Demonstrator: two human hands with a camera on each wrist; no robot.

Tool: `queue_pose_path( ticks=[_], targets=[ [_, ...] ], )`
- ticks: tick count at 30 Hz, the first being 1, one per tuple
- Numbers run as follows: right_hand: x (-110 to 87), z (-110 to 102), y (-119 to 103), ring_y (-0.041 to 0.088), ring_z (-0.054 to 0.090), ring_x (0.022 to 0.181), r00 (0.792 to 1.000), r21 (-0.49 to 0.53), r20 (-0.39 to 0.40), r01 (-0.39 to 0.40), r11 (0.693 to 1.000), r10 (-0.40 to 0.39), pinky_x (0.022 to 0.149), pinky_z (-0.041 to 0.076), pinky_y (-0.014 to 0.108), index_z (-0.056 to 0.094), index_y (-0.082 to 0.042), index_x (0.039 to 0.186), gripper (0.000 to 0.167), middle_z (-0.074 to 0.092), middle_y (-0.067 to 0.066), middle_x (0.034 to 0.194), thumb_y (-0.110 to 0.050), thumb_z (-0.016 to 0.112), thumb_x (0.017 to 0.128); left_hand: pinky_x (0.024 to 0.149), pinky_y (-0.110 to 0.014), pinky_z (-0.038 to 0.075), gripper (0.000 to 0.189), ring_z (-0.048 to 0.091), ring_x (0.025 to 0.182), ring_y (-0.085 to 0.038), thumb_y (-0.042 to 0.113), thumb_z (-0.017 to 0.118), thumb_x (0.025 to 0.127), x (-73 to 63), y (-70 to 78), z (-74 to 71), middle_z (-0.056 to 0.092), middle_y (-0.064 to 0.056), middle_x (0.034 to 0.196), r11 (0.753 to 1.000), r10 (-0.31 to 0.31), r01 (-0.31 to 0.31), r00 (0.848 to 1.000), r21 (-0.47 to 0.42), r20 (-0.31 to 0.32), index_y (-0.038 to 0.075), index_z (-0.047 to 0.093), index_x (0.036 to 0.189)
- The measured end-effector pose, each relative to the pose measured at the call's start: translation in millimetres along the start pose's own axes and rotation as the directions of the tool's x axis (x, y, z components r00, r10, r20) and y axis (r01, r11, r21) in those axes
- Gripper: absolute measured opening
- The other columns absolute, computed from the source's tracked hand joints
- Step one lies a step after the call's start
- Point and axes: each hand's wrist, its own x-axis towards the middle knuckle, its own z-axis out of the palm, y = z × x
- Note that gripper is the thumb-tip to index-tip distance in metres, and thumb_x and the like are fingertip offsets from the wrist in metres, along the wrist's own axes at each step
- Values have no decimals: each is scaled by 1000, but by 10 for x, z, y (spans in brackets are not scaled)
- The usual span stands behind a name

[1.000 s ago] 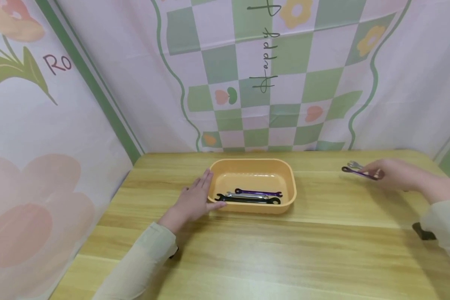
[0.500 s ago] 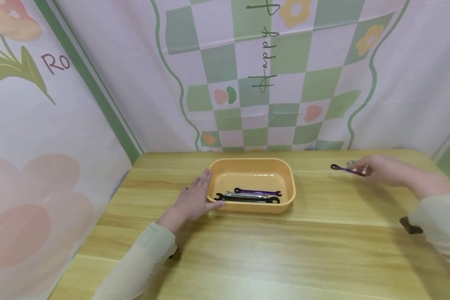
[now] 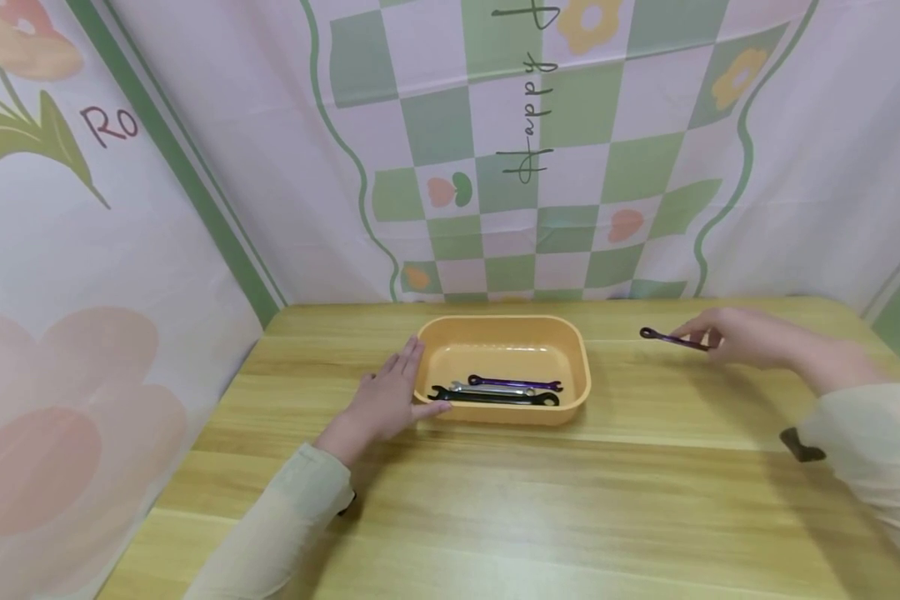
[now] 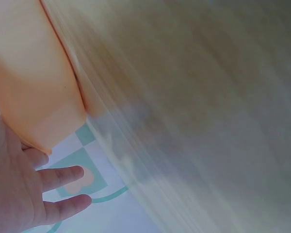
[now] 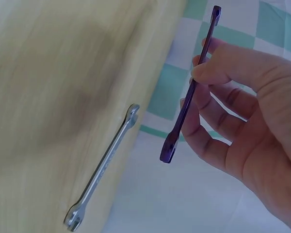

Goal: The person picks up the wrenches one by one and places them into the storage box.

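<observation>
In the head view, the left hand (image 3: 386, 400) rests on the near end of a yellow box (image 3: 495, 415), its fingers laid straight along the rim and its thumb reaching over the front edge. Just beyond that thumb, inside the box, a black wrench (image 3: 495, 398), a silver wrench (image 3: 493, 389) and a second purple wrench (image 3: 515, 384) lie side by side. Well apart from the left hand, past the box's other end, the right hand (image 3: 753, 337) pinches a purple wrench (image 3: 671, 338) whose ring end points toward the box. Both hands are over a wooden table (image 3: 510, 500), and a checked cloth (image 3: 510, 233) hangs beyond them. In the left wrist view, the left hand's fingers are spread and unbent beside the box wall, with nothing gripped. In the right wrist view, thumb and fingertips hold the purple wrench near its middle, both ends free; on the table near this hand, apart from the held tool, lies a loose silver wrench (image 5: 103, 165).
</observation>
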Motion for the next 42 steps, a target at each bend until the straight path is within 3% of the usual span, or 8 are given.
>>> queue_pose_path(
  ticks=[22,42],
  targets=[
    [214,-77,-372,18,63,86,998,7,17,59,998,-59,72,53,37,73,1,121,51,70,1,97,14,64,73,113,-72,23,111,17,153,-40,78,45,93,-5,-4,-10,-5,-7,172,1000,-7,7,1000,-20,2,9,-3,164],
    [426,-54,-583,16,62,85,994,41,14,105,994,-106,72,53,36,74,-2,121,51,67,-2,95,12,65,73,113,-72,24,111,19,153,-40,78,45,93,-5,-6,-15,-4,-8,172,1000,7,-7,1000,-11,-3,8,-2,165]
  ],
)
